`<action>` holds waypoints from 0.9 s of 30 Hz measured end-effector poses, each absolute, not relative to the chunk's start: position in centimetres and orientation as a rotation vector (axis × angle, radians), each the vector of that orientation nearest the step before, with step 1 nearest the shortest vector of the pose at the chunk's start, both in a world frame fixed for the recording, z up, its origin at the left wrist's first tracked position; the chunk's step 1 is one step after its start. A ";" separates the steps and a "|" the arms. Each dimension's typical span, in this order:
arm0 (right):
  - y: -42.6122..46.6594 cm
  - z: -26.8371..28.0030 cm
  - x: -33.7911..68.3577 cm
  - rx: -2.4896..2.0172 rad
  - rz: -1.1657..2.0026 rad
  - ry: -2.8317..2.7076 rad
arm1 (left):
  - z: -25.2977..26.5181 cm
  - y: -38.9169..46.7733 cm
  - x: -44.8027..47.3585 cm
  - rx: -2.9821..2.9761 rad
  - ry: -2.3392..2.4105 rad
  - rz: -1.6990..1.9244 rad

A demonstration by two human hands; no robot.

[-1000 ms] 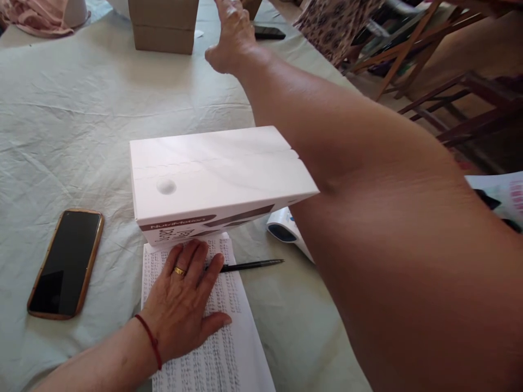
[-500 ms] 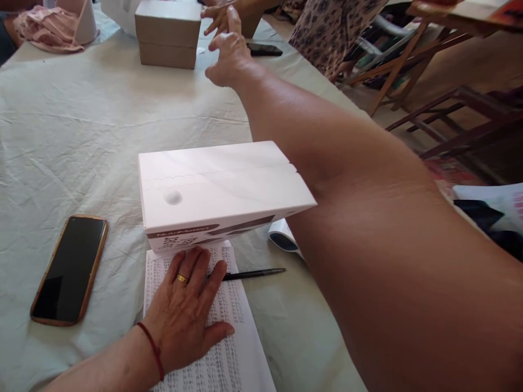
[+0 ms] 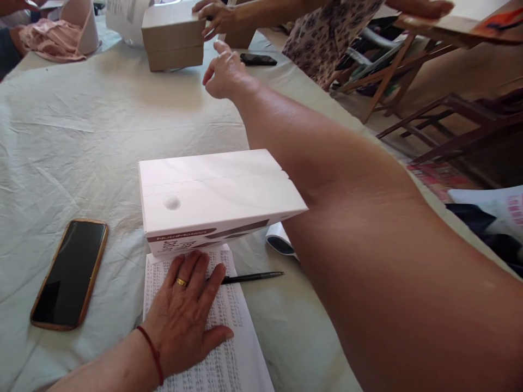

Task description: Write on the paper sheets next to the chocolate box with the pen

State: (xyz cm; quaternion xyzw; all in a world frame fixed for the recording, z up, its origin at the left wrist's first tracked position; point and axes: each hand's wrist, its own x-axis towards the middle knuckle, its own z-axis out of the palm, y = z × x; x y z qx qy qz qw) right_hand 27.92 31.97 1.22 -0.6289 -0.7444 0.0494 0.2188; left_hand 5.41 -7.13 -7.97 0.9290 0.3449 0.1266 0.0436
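Observation:
My left hand (image 3: 186,313) lies flat with fingers spread on a sheet of paper (image 3: 245,359) covered in rows of small writing. It wears a gold ring and a red string bracelet. Under its index finger passes a black pen (image 3: 255,276). Just beyond the fingertips stands a white carton (image 3: 216,188) marked NutriMotion. My right arm stretches far across the table past this carton. At its end my right hand (image 3: 225,72) is raised with nothing visible in it, one finger extended and the others partly bent. It is near a brown cardboard box (image 3: 175,54), apart from it.
Another person's hand (image 3: 220,19) grips the cardboard box's right edge. A phone (image 3: 69,275) lies at left, a dark phone (image 3: 258,59) at the far edge. A white-and-blue device (image 3: 280,239) is partly behind my arm. Pink cloth (image 3: 53,38) lies far left; wooden chairs (image 3: 461,114) stand right.
The other person's hand has moved onto the cardboard box, which now tilts slightly. My right hand has drawn back a little and its fingers are more bent. My left hand stays on the paper.

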 end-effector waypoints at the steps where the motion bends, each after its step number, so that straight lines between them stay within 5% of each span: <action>1: 31.6 1.4 27.6 -1.796 0.138 -2.015 | -8.0 -7.1 5.4 2.838 1.052 0.387; 16: 27.3 0.4 29.3 -1.865 0.016 -1.969 | -8.1 -7.0 5.3 2.820 1.037 0.385; 27: 0.0 -3.6 38.2 -1.556 -0.171 -2.388 | -8.0 -6.6 5.3 2.809 1.012 0.275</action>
